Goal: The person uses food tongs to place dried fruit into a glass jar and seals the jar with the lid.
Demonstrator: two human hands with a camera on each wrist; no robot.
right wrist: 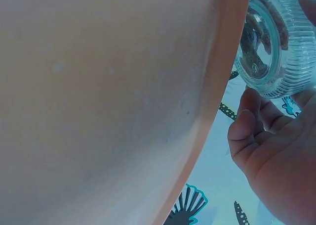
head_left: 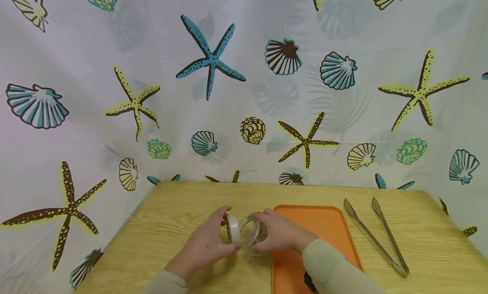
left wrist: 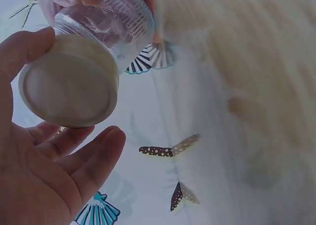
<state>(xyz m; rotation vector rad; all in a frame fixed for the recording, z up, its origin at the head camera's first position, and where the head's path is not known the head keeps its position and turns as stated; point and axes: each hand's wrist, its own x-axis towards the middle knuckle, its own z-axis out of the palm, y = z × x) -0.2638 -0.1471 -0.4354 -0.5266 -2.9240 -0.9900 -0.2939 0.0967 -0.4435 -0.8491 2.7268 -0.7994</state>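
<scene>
My left hand (head_left: 207, 241) pinches a round white lid (head_left: 233, 229) between thumb and fingers, its flat top turned toward the left palm in the left wrist view. My right hand (head_left: 280, 232) grips a clear ribbed glass jar (head_left: 260, 234) around its side. The jar is tipped sideways, with its threaded mouth facing the lid. In the head view a narrow gap shows between the two; the left wrist view has the lid (left wrist: 69, 86) overlapping the mouth of the jar (left wrist: 116, 24). The jar's base (right wrist: 259, 47) faces the right wrist camera.
An orange tray (head_left: 314, 226) lies under the right forearm, with a small black item (head_left: 309, 281) partly hidden by the sleeve. Metal tongs (head_left: 383, 239) rest spread on the wooden table (head_left: 183, 201) to the right. A shell-patterned curtain (head_left: 244, 95) surrounds the table's back and sides.
</scene>
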